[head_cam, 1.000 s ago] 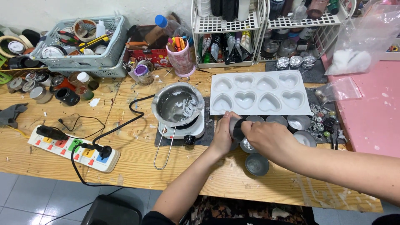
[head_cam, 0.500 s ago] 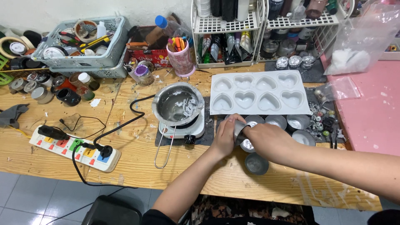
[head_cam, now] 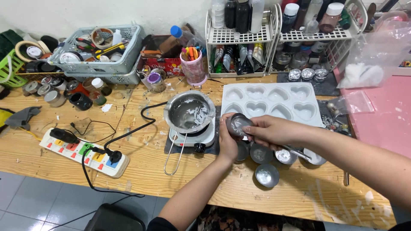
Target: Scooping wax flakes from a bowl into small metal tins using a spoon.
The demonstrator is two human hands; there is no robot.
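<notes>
Bright even indoor light, soft shadows, sharp, slight edge distortion

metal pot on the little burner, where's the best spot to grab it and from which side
Probably by the long wire loop handle of the metal pot. It juts off the burner toward the table's near edge, clear of other things; come from that side. The bowl holds white flakes, so keep it level.

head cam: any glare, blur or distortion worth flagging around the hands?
Head view: even, soft indoor light, weak shadows. Glare on the small round metal tin held between left hand and right hand, and on the steel melting pot. Hands are slightly soft from motion. Wide-angle bowing shows along the wooden table edge. Clear plastic bag looks washed out.
</notes>
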